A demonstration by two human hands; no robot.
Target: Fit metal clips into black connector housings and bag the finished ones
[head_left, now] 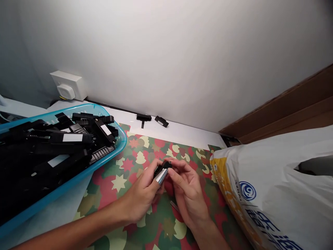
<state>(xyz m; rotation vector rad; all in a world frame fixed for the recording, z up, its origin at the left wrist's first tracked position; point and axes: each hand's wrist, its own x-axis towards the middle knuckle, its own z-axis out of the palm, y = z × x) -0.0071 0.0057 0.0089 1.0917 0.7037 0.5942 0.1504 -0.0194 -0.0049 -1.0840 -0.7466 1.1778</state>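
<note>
My left hand is closed around a small black plastic part, held above the patterned mat. A shiny silver metal piece lies along the left thumb, against the part; I cannot tell whether it is worn or gripped. My right hand meets the part from the other side, its thumb and fingertips pinched on the part's end. Fingers hide most of the part. Beneath the right hand, a thin grey strip rests on the mat, partly covered.
A blue plastic basket heaped with black plastic parts stands at left. Two more black parts lie near the wall. The camouflage-like mat covers the work surface. A white plastic bag bulges at right, beside brown cardboard.
</note>
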